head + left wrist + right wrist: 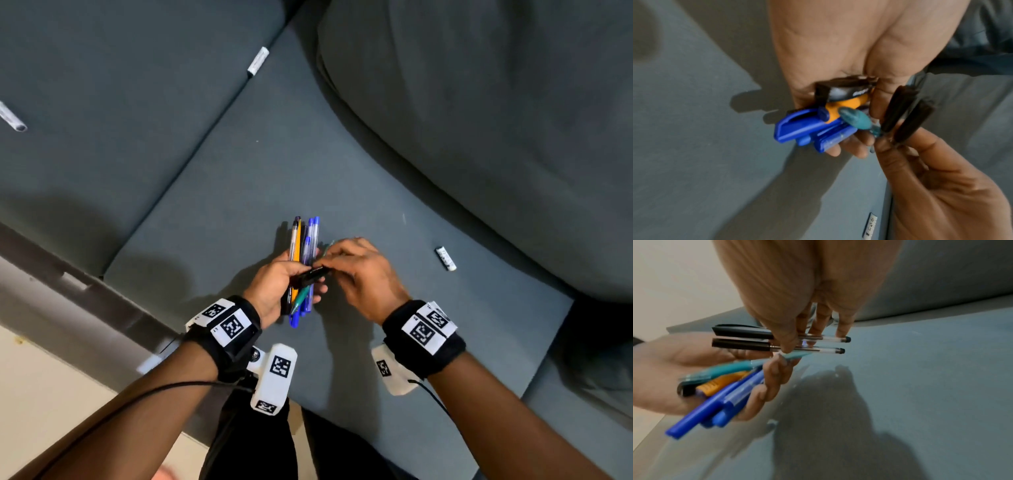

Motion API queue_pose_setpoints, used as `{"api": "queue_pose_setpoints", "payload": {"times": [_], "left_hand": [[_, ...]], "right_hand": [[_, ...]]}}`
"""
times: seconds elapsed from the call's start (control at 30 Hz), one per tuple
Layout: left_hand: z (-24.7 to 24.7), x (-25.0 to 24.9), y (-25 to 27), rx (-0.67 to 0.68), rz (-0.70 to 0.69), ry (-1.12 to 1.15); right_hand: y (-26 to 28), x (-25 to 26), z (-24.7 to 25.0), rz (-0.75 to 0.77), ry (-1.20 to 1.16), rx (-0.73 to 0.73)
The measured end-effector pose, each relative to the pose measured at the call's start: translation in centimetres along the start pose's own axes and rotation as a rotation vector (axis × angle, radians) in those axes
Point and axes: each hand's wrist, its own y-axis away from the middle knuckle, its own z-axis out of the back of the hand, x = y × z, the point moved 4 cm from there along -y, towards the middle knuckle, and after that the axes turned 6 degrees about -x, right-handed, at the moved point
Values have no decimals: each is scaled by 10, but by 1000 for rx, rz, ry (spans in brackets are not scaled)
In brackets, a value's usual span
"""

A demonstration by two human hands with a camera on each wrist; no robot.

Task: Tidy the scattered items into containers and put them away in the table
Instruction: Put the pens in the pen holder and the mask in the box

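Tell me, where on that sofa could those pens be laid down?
Bare seat cushion lies ahead of the hands, between the cushion seam and the back cushion. Right of the right hand, a white tube crowds it.

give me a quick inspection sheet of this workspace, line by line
surface: grey fabric sofa seat cushion, creased.
job's things: bundle of blue, orange and teal plastic pens in the left hand; two black-capped clear pens pinched by the right hand.
clutter: three small white cylinders lie loose.
grip: both hands hold pens.
cables: thin black wire along the left forearm.
surroundings: grey sofa back cushion; pale floor. No container seen.
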Motion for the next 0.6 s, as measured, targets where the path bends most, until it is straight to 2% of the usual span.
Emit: {"api": "queue_pose_setpoints", "payload": {"times": [0.17,0.23,0.43,0.5,0.6], "left_hand": [[-16,16,-3,71,148,-5],[-26,25,-3,83,148,-73],[-76,58,3,137,155,-95],[-98,76,9,173,161,-118],[-132,108,23,226,133,-216]], "right_hand": [[26,-10,-3,119,115,-4],[42,-9,-4,122,96,-25],[110,-15,8,-26,72,-61],[138,-20,19,-103,56,-115],[183,-30,42,-171,18,-269]]}}
